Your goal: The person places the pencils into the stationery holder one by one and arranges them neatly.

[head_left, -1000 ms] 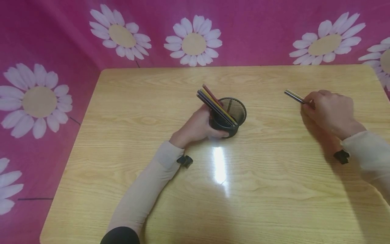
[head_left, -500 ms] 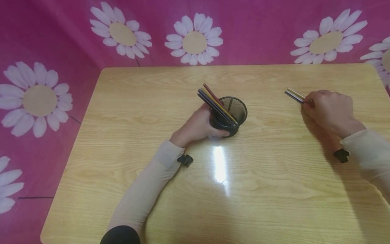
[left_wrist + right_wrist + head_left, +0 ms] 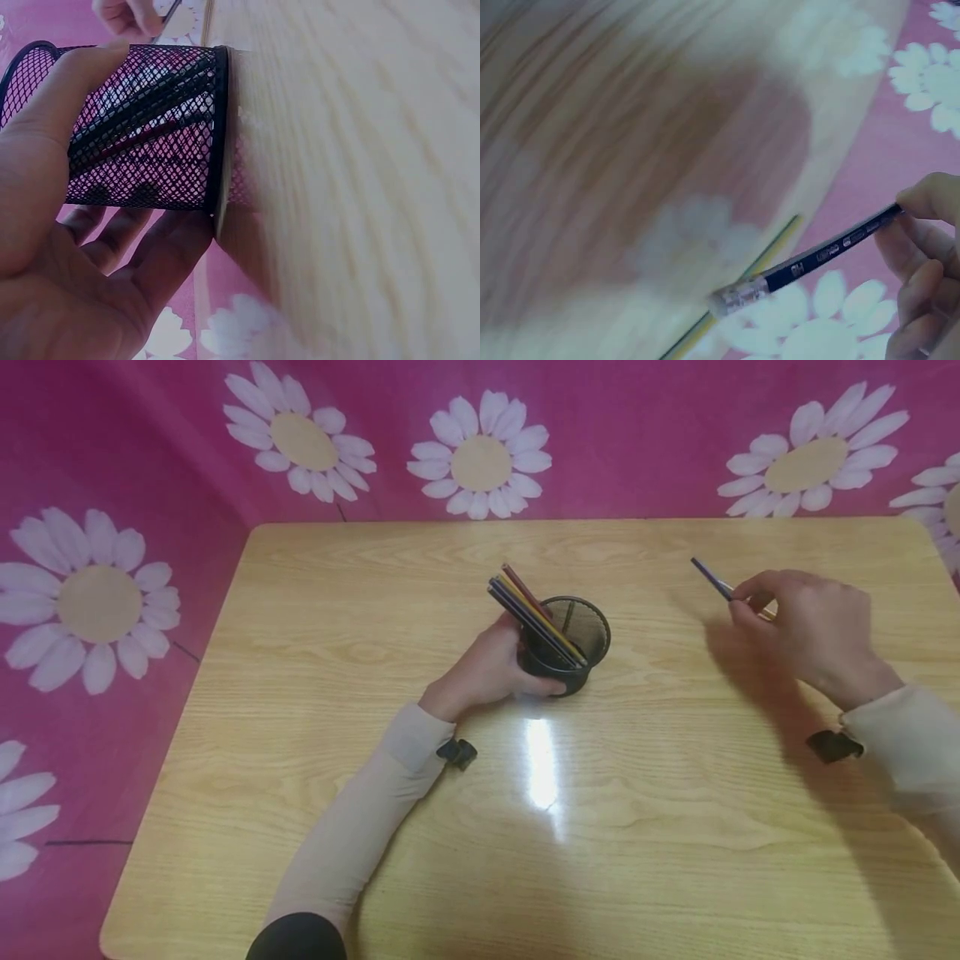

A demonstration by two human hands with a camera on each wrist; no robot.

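Note:
My left hand (image 3: pixel 487 664) grips a black mesh pencil cup (image 3: pixel 592 635), thumb and fingers around its side. Several pencils (image 3: pixel 534 617) lean in it toward the back left, with dark, yellow and red barrels. In the left wrist view the cup (image 3: pixel 161 161) stands on the tabletop. Over the right part of the table, my right hand (image 3: pixel 813 631) pinches a dark pencil (image 3: pixel 829 253) near one end; its metal ferrule and eraser point away from the fingers. A yellow-and-green pencil (image 3: pixel 781 238) lies on the table below, mostly hidden by the hand in the head view.
The wooden table (image 3: pixel 637 810) has rounded corners and a bright light reflection near its middle. A pink cloth (image 3: pixel 630 435) with white daisies hangs behind it and along the left. Small black devices (image 3: pixel 457 753) sit at both cuffs.
My right hand has risen and shifted slightly left, lifting the dark pencil away from the yellow one beside it. The left hand and the pencil cup have stayed in place.

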